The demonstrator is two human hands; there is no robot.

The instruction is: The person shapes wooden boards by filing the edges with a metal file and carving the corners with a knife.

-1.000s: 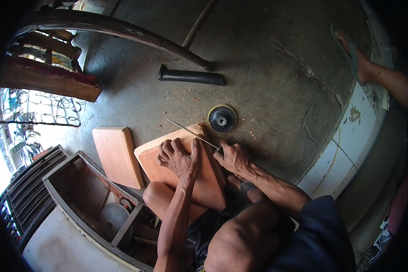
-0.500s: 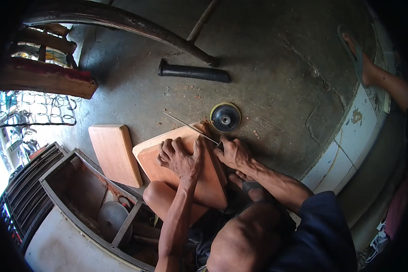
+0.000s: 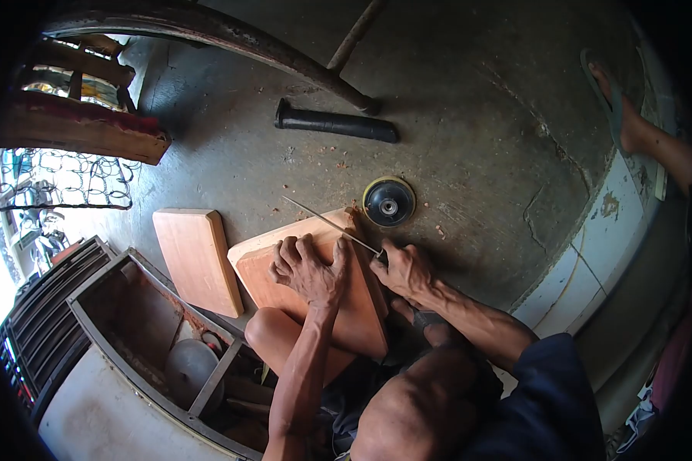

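A thick wooden board (image 3: 284, 288) rests tilted against my bent knee, its corner pointing away from me. My left hand (image 3: 311, 269) lies on its top face with the fingers spread, pressing on it. My right hand (image 3: 404, 269) is closed around the dark handle of a thin metal file (image 3: 327, 221). The file's rod crosses the board's far corner, just beyond my left thumb, and its tip sticks out to the left. A similar wooden board (image 3: 196, 261) lies on the floor to the left.
A round sanding pad (image 3: 389, 201) sits on the floor beyond the board. Farther off are a black tube (image 3: 337, 125) and a curved metal bar (image 3: 269, 58). An open metal frame (image 3: 142, 265) with a grey disc stands at left. Another person's foot (image 3: 630, 127) is at right.
The view has shifted slightly. My right hand and the file have moved a little back toward me across the board's corner. My left hand keeps its place on the board.
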